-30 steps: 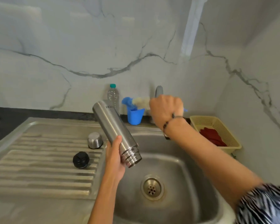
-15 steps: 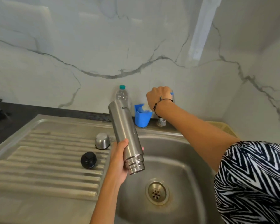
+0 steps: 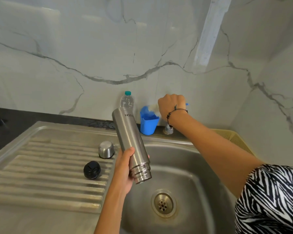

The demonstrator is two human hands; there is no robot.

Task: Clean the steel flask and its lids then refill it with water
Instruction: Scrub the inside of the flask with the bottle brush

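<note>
Left hand [image 3: 125, 168] clamps the inverted steel flask [image 3: 131, 146] over the sink [image 3: 193, 166]; right hand [image 3: 172, 104], now risen from the blue cup [image 3: 148, 123], curls around a bottle brush [image 3: 153, 107]: scrubbing likely next; both lids [image 3: 106, 149] wait on the drainboard [image 3: 49, 166]

Inverted flask [image 3: 132, 144] in left hand [image 3: 123, 173], seemingly.

Zebra-striped sleeve [image 3: 271, 198] — black-and-white, black beaded bracelet [image 3: 172, 114]
</note>
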